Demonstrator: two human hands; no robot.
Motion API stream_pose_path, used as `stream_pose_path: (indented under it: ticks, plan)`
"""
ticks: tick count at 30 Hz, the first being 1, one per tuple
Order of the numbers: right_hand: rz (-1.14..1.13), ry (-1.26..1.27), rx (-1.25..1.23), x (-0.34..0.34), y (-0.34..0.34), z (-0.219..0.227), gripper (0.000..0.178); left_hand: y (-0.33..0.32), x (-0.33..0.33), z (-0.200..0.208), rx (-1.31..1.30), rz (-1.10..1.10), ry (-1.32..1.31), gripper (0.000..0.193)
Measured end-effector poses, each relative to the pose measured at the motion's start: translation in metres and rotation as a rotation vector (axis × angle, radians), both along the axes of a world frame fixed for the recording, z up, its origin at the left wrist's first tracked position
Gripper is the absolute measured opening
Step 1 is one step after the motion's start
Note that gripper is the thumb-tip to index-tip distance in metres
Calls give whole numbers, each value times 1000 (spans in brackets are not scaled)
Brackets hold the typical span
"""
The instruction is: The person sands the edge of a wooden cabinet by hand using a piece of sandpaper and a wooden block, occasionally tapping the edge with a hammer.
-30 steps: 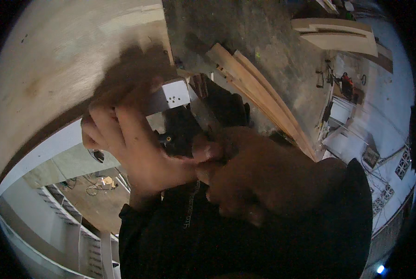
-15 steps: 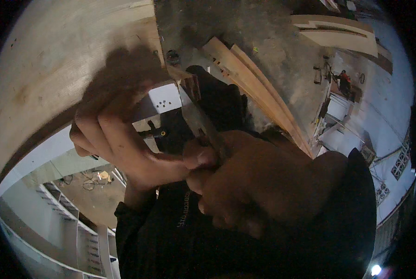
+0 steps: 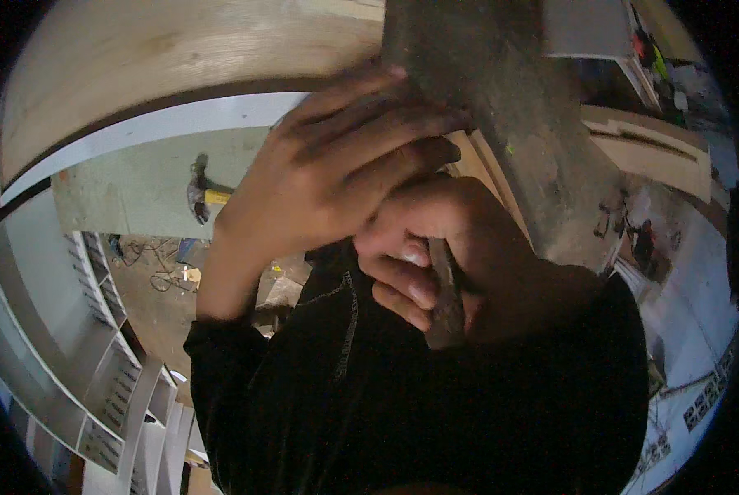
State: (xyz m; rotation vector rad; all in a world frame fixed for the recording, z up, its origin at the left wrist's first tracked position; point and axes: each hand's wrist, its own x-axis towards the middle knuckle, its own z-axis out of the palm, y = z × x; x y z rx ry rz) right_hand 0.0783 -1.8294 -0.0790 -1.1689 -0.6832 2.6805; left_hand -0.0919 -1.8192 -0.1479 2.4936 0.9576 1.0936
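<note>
My right hand (image 3: 460,239) is closed round a narrow, flat, dark tool (image 3: 447,309) with a worn surface, whose rear end sticks out below the fingers. Its front end is hidden behind the hands, so its exact kind does not show. Across the top of the right hand lies my left hand (image 3: 328,173), fingers stretched to the right and touching it; its thumb is hidden. Beyond both hands, at upper left, is a large wooden panel (image 3: 179,49) with a white edge strip (image 3: 171,114).
A claw hammer (image 3: 198,196) with a yellow handle lies on a pale green board (image 3: 122,194) at left. White shelving (image 3: 113,371) fills the lower left. Wooden boards (image 3: 489,177) lie beyond my hands, and more wood pieces (image 3: 650,153) sit at right.
My view has shifted. Both hands have left the panel's white edge, where the blade was, and drawn together. The left hand's curled fingers have straightened over the right hand. The hammer has come into sight.
</note>
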Motion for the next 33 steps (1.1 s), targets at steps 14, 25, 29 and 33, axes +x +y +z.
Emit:
stream_pose_path:
  ticks: [14,25,29,33]
  plan:
    - [-289,-463,554,-26,-50,-39,38,5,-35,-25,272,-118,165,79]
    - [-49,-1123,1605,-69,-168,-234,62,1,-11,-14,-24,102,44,35]
    - [195,-716,1655,-112,-193,-291,68,5,-7,-21,5,46,-115,53]
    - [725,-697,1269,-166,-188,-281,60,11,-21,-16,-143,65,-141,49]
